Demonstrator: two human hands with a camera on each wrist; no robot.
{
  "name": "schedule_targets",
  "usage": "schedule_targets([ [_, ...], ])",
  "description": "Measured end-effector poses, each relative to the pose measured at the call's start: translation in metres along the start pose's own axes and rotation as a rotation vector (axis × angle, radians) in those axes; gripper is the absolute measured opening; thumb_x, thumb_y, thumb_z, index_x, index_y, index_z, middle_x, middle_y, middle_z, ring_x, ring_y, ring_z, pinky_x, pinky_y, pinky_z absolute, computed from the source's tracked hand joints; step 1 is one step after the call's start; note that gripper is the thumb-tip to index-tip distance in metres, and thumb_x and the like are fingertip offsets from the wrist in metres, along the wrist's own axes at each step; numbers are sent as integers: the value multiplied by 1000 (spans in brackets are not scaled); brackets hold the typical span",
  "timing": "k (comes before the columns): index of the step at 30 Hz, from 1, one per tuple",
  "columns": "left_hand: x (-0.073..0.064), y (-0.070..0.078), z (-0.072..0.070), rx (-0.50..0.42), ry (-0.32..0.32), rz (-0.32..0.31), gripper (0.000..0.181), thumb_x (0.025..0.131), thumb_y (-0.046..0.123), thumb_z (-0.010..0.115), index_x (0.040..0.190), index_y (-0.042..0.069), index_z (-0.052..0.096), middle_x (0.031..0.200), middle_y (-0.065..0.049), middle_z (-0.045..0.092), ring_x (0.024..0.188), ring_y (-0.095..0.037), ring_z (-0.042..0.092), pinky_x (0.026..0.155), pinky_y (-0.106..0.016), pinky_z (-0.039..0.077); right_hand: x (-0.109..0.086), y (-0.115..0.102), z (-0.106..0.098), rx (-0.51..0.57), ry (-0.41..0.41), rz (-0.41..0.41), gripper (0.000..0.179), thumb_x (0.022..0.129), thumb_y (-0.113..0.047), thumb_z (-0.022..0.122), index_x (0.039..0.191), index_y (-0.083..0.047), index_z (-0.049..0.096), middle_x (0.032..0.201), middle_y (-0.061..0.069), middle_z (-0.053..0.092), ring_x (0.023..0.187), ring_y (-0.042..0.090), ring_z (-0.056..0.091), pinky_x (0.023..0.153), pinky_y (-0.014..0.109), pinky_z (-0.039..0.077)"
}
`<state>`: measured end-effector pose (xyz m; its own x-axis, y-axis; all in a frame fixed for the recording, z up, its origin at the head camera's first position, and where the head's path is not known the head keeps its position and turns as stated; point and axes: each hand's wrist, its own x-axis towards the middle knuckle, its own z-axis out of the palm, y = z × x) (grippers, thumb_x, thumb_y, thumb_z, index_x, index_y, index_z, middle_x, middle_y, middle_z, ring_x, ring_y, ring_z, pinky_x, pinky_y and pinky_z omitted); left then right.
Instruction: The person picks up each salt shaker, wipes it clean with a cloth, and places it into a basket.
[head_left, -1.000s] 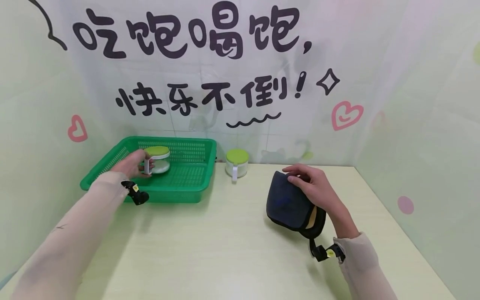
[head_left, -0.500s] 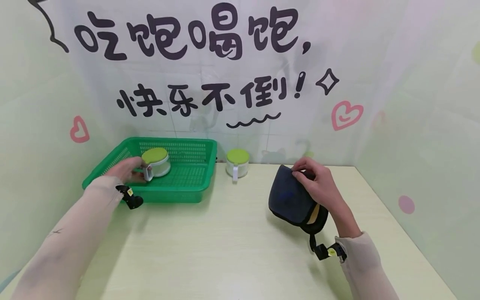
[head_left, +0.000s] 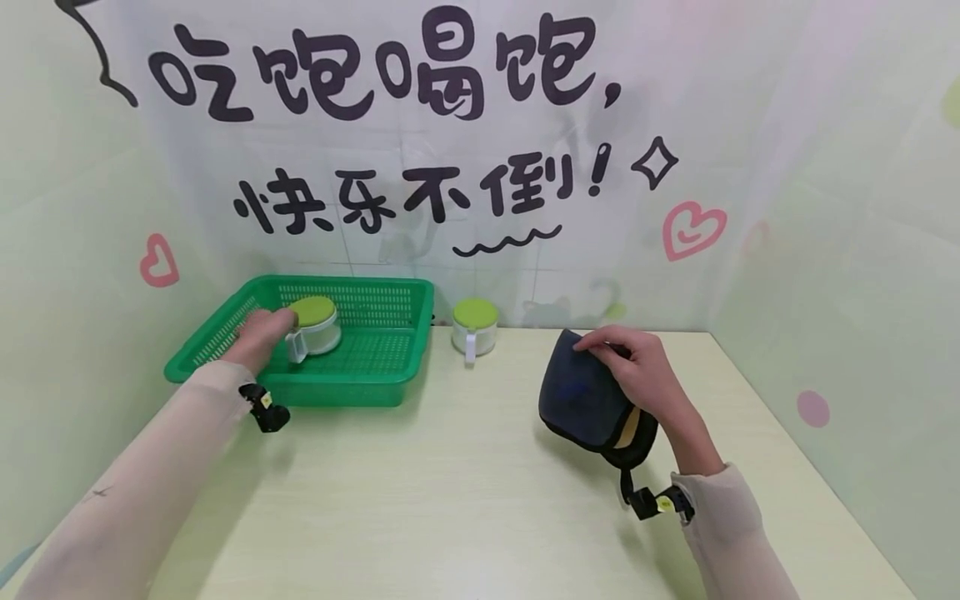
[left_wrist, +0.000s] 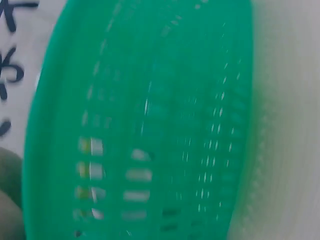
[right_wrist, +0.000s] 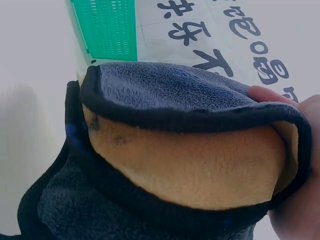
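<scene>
With the right hand [head_left: 643, 367] pinching the dark cloth item [head_left: 583, 400] over the table [head_left: 450, 500], I should guide the left hand [head_left: 261, 335], whose grip I cannot make out, slowly beside the lidded jar [head_left: 317, 329] in the green basket [head_left: 337, 393], without knocking the jar's handle [head_left: 297, 347]

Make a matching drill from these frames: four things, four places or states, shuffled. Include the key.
Column 1
1. basket
2. cloth
3. left jar
4. right jar

Column 2
A. held by the right hand
B. on the table, outside the basket
C. green, with slotted walls
D. inside the basket

Pairs: 1-C; 2-A; 3-D; 4-B
</scene>
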<state>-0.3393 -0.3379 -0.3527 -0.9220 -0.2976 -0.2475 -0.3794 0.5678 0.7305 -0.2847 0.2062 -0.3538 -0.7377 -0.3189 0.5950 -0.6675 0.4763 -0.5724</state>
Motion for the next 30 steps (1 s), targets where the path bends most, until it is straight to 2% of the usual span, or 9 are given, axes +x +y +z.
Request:
schedule_targets([
  [3,-11,16,14,64,172,53,83,98,34,33,158,-13,1,160,-45,4,146,-62,13,115,-71,24,0,1,0,3,-5,3,20,99,-2,65,103,-15,80,105,5,79,108,18,72,93,9,48],
  [4,-14,21,20,64,221,78,83,98,35,34,159,-11,2,160,-45,8,146,-62,15,115,-72,23,0,0,0,0,-5,8,20,99,-3,65,104,-15,80,106,5,79,108,18,72,93,9,48],
  [6,-20,33,33,62,306,153,75,99,37,37,157,-7,21,155,-40,24,141,-58,27,111,-70,29,0,0,0,1,-3,25,19,99,-3,65,105,-14,80,107,5,79,109,16,72,93,9,48],
  [8,-28,46,45,36,349,245,65,101,37,37,151,-5,35,147,-34,39,133,-53,39,106,-65,34,-1,-1,0,0,-1,43,19,99,-4,66,106,-15,80,109,5,79,109,14,71,92,9,49],
  [10,-39,60,58,-6,350,333,60,104,37,37,149,-2,40,142,-29,49,127,-46,47,103,-59,39,-1,-3,0,1,-1,58,17,98,-6,68,107,-15,80,111,5,78,110,12,71,91,9,49],
  [15,-66,92,89,-16,238,502,50,106,35,40,140,0,50,133,-21,58,118,-37,56,99,-53,46,-2,-5,0,9,-3,82,15,95,-9,73,108,-15,79,112,6,78,108,13,71,87,11,50],
  [18,-81,108,109,-35,130,521,45,105,34,45,136,3,53,133,-18,60,116,-35,61,99,-50,49,-2,-5,0,6,-2,92,16,95,-10,74,108,-16,80,112,5,78,107,14,71,87,12,50],
  [25,-105,124,164,-342,-193,343,46,106,26,49,146,3,46,141,-19,56,118,-35,65,101,-40,55,-1,-5,-1,-12,-3,98,15,94,-10,74,107,-16,80,112,4,78,109,18,71,88,12,49],
  [30,-99,120,203,-460,-280,207,54,106,23,48,153,2,33,149,-21,46,125,-40,63,100,-40,57,0,-4,0,-21,-18,100,16,95,-10,74,108,-16,79,113,4,78,110,20,71,89,12,49],
])
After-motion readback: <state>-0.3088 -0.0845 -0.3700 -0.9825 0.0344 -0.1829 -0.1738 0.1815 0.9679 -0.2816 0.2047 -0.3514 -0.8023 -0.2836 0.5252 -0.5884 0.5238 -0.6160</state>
